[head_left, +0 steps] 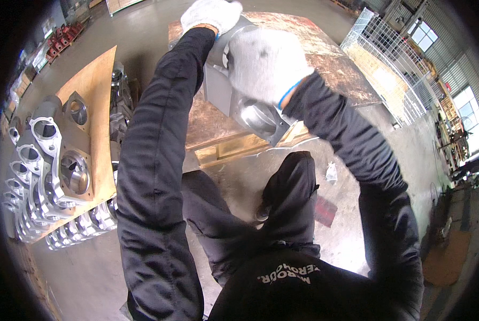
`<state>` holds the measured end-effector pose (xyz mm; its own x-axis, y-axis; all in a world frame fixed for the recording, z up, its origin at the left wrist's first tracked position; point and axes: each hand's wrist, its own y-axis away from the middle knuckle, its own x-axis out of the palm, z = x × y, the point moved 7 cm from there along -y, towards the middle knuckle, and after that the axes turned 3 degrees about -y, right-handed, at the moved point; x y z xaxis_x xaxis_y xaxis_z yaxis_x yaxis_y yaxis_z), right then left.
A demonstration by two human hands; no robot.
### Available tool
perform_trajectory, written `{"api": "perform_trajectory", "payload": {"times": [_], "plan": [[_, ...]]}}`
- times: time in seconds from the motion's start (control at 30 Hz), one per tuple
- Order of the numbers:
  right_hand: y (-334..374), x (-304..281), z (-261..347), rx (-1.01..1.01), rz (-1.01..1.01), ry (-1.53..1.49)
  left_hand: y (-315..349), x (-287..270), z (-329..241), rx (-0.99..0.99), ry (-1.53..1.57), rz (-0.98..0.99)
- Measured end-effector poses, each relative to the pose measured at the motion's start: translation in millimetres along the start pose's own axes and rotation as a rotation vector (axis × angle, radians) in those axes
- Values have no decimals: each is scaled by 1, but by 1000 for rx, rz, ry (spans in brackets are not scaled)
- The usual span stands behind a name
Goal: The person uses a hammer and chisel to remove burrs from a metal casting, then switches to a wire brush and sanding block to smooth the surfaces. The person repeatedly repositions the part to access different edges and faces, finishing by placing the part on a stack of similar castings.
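Observation:
A grey metal casting [217,88] lies on a worn wooden tabletop [330,69] in front of me. Its near end has a square flange with a large round bore [258,116], bright and machined inside. My left hand [210,17], in a white knit glove, is curled over the far end of the casting, its fingertips partly out of sight. Nearer to me, my gloved right hand [266,65] is closed above the casting's right side, slightly blurred. It covers part of the casting, and whatever its fingers hold is hidden.
Rows of similar castings [71,171] stand at the left, with a brown board [98,117] among them. A white wire cage [389,67] stands beyond the table at the right. Beneath the table's near edge is wooden framing [234,150]. A dark red flat piece [325,210] lies on the floor.

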<state>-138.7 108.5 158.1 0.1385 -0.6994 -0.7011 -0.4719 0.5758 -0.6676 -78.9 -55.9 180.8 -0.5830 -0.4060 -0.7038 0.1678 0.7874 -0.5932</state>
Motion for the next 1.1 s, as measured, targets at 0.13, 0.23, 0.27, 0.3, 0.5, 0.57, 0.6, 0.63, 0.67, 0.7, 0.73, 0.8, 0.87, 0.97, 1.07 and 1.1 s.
{"api": "perform_trajectory", "payload": {"times": [0.13,0.23,0.27,0.3,0.5,0.57,0.6,0.63,0.67,0.7,0.73,0.8,0.87,0.97,1.07,1.1], "plan": [[-33,-27,-24,113,334,180,10,1,-17,24,213,102],[-48,-53,-38,270,410,-143,1,-5,4,38,86,29],[-44,-44,-55,340,450,-87,0,2,2,61,84,10],[-42,-39,-70,344,397,-115,-2,4,-1,64,96,23],[9,-18,-109,546,265,-462,-9,12,10,110,82,-14],[35,11,-117,534,173,-517,-9,15,11,143,76,-55],[44,10,-111,607,193,-446,-5,14,5,148,82,-3],[58,22,-108,531,87,-351,3,10,0,160,79,-13],[68,29,-104,563,-15,-335,7,8,-5,175,77,-27],[78,44,-105,519,-79,-275,-2,15,-5,137,67,18],[86,55,-109,476,-141,-211,-3,20,-6,131,112,18],[71,52,-81,428,-183,-230,-4,-8,8,147,30,-62],[73,50,-77,398,-130,-178,-12,3,16,328,-266,-11],[89,64,-81,476,109,-267,-20,33,24,317,-107,14],[88,74,-78,428,144,-285,-30,28,24,278,-68,19],[86,59,-73,440,88,-340,-29,25,27,168,116,74]]}}
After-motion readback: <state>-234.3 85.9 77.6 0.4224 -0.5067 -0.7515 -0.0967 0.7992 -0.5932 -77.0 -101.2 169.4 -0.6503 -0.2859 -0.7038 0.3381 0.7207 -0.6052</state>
